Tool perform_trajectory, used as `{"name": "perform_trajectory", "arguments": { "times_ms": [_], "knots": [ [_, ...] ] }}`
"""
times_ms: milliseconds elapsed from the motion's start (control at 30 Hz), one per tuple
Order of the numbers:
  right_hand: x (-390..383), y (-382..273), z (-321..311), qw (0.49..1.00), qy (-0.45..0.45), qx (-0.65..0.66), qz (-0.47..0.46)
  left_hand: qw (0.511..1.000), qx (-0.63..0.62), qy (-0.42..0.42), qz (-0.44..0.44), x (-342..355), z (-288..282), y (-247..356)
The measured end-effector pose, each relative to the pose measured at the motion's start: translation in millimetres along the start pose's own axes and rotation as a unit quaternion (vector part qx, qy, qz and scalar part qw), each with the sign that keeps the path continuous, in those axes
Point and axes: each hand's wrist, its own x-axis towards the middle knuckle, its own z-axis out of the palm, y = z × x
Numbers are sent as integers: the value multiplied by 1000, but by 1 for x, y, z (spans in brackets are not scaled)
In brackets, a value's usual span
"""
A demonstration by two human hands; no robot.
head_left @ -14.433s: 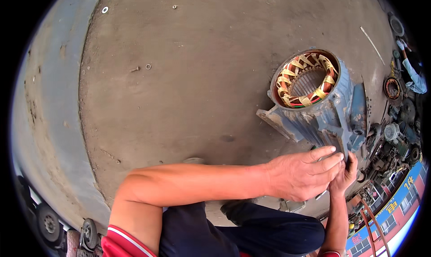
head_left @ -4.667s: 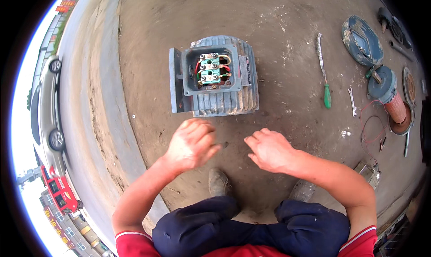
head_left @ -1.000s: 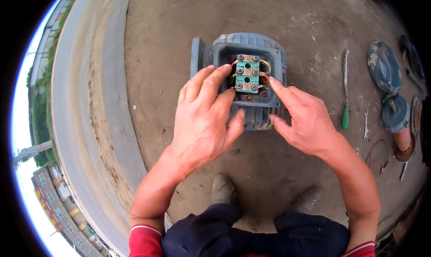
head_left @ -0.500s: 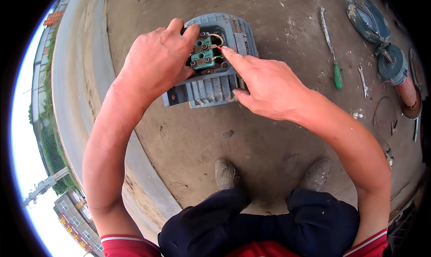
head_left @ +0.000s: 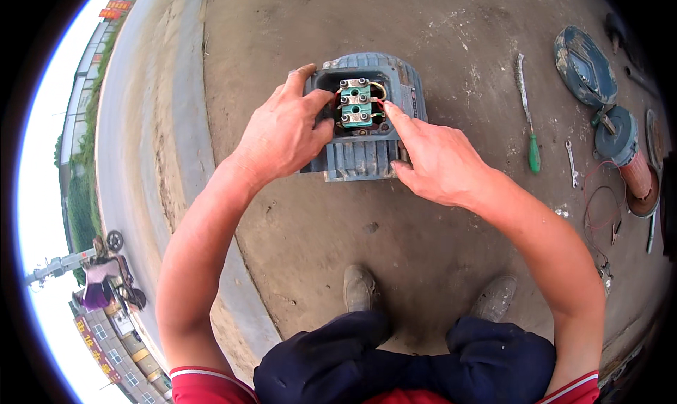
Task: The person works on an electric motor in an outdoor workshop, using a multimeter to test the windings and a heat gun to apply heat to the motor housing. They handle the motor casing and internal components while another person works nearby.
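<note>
An electric motor (head_left: 367, 161) with a grey-blue ribbed housing sits on the ground, its terminal box uncovered. Inside the box is a green terminal block (head_left: 355, 102) with metal links, nuts and coloured wires. My left hand (head_left: 282, 130) rests at the box's left side with fingers apart; one fingertip lies at the rim, another reaches in beside the block. With its index finger stretched out, my right hand (head_left: 441, 157) touches at or near a red wire on the block's right side. Its thumb is lower, by the motor's ribbed side. Neither hand visibly grips anything.
To the right lie a green-handled screwdriver (head_left: 534, 150), a wrench (head_left: 571, 164), thin test leads (head_left: 589, 210), a round grey-blue cover (head_left: 585, 67) and a grey-and-red cylindrical part (head_left: 635, 168). My shoes (head_left: 361, 288) stand near the motor. A scooter (head_left: 116, 273) is on the road at left.
The view has shifted, so the motor sits lower and further right. My left hand has drawn back leftward, uncovering the terminal block. The right index finger stays by the red wire. A scooter has appeared at left.
</note>
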Motion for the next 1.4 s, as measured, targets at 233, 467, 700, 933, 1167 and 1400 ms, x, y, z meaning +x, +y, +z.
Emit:
{"name": "perform_trajectory", "arguments": {
  "times_ms": [233, 467, 700, 933, 1167, 1400],
  "knots": [
    [0, -6, 0, 1000, -7, 7, 24, 994, -54, 71, -59, -2, 24, 9],
    [0, 1, -4, 997, 57, 46, -5, 992, -83, 72, -55, -3, 20, 6],
    [-2, 6, 1, 996, 69, 39, -29, 990, 6, 141, 15, -13, 27, 11],
    [-3, 7, 6, 999, 32, 35, -9, 994, 1, 105, -3, -10, 28, 18],
    [-18, 17, 16, 992, 13, 114, -51, 988, 6, 157, 2, -20, 35, 30],
    [-68, 4, 57, 883, 53, 456, 96, 947, -41, 184, 260, -45, 48, 102]
  ]
}}
